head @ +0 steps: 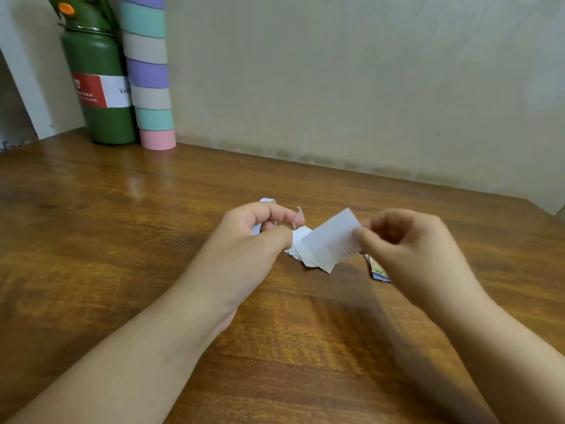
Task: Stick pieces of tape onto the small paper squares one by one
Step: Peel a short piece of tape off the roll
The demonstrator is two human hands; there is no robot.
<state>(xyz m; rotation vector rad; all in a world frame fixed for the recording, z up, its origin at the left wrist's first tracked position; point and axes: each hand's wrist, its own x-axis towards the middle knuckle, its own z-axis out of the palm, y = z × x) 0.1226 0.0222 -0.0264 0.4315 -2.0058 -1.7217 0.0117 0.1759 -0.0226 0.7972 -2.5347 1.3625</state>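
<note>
My left hand [260, 231] curls round a small roll of pale tape [267, 201], and a short torn piece of tape [299, 216] sticks up from its fingertips. My right hand [406, 240] pinches a small white paper square [331, 240] by its right edge and holds it tilted above the table, a little apart from the tape piece. Under that square lies a small heap of white paper squares [301, 255]. A little stack of colourful paper pieces [379, 270] sits partly hidden under my right hand.
A green flask [101, 87] with a red and white label stands at the back left of the wooden table [122, 255]. Next to it rises a tall stack of pastel tape rolls [149, 75]. A wall [367, 87] closes the far edge.
</note>
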